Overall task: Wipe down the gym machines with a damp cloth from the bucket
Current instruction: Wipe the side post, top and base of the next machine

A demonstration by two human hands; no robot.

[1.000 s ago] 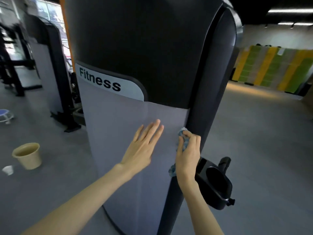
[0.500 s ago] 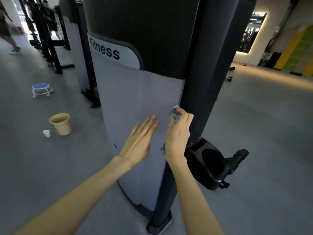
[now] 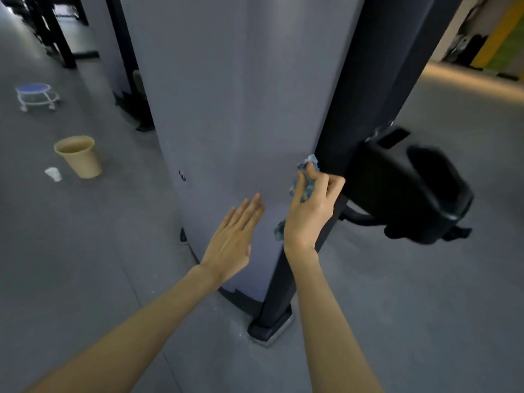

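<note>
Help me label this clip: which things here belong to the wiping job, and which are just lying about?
Job: blue cloth, gripped by the right hand; left hand, held flat; grey machine panel; beige bucket.
Lying about: wheeled blue stool; white cup; black holder on the post.

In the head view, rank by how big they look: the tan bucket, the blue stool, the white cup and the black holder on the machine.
1. black holder, nearest the camera.
2. tan bucket and blue stool look about alike; the stool stands farther off, so no ranking.
3. white cup.
</note>
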